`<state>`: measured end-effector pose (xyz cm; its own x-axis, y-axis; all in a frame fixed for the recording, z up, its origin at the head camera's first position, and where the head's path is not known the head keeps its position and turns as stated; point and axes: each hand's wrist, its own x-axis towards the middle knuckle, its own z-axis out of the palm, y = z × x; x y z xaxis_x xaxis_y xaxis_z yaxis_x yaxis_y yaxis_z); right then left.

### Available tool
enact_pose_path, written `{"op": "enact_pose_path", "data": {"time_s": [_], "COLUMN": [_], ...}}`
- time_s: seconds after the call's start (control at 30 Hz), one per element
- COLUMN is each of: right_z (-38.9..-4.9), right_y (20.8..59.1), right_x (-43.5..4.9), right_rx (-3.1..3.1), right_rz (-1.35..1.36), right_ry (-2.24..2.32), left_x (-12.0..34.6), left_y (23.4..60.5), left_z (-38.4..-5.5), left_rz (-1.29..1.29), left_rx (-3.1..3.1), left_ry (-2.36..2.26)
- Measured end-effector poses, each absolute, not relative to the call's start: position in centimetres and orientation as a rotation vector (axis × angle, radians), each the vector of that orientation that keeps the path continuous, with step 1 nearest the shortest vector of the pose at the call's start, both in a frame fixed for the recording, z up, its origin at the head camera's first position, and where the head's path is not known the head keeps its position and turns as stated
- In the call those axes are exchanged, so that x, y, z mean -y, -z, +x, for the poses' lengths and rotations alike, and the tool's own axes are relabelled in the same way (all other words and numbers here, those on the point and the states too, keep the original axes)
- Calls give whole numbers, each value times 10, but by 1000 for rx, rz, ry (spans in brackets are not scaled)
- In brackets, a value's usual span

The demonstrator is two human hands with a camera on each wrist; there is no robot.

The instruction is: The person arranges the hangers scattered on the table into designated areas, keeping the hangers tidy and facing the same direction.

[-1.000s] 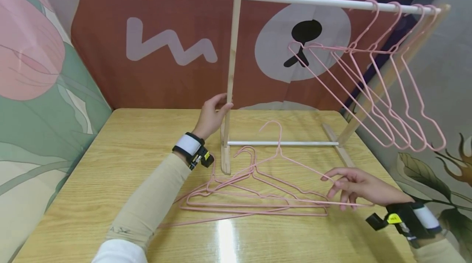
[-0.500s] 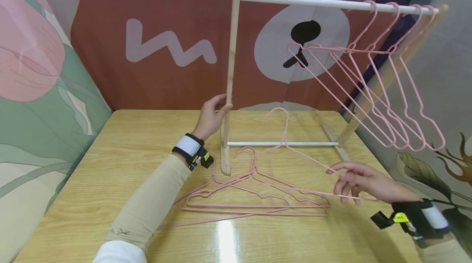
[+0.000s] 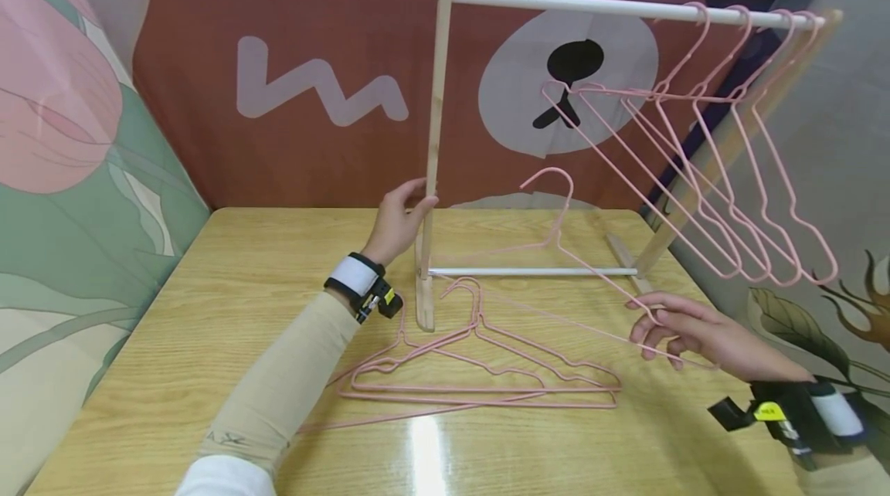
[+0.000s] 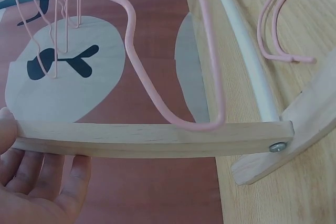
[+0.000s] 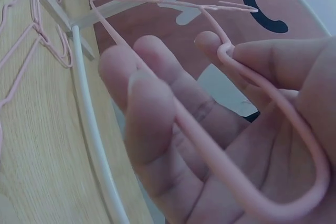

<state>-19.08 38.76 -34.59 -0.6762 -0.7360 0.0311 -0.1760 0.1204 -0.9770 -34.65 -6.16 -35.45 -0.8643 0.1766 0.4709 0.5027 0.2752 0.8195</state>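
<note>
The right hand (image 3: 695,332) is gripping a hanger (image 3: 558,235) by one end. The hanger is stretching leftward from the fingers (image 5: 149,114), its hook (image 3: 552,170) standing below the rail (image 3: 598,5), while the left hand (image 3: 398,219) is grasping the post (image 3: 436,94).

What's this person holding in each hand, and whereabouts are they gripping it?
The right hand holds a pink hanger by its rounded right-hand end; the left hand grips the rack's left wooden post below its middle.
</note>
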Motion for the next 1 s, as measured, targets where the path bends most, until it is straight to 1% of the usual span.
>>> {"op": "enact_pose_path", "data": {"time_s": [0.2, 0.43, 0.7, 1.0], "right_z": [-189, -190, -189, -192], "right_y": [344, 342, 337, 329], "right_x": [-387, -383, -371, -353], "right_rx": [-2038, -2059, -2059, -1936], "right_rz": [-848, -903, -790, -907], "right_ry": [1565, 1595, 1726, 1893], "left_x": [62, 61, 61, 62], "left_y": [354, 353, 355, 353], "left_z": [-346, -345, -347, -346], "left_rz": [-623, -617, -630, -634], "left_rx": [2262, 2267, 2239, 2243], "left_ry": [1621, 1623, 1635, 1626]}}
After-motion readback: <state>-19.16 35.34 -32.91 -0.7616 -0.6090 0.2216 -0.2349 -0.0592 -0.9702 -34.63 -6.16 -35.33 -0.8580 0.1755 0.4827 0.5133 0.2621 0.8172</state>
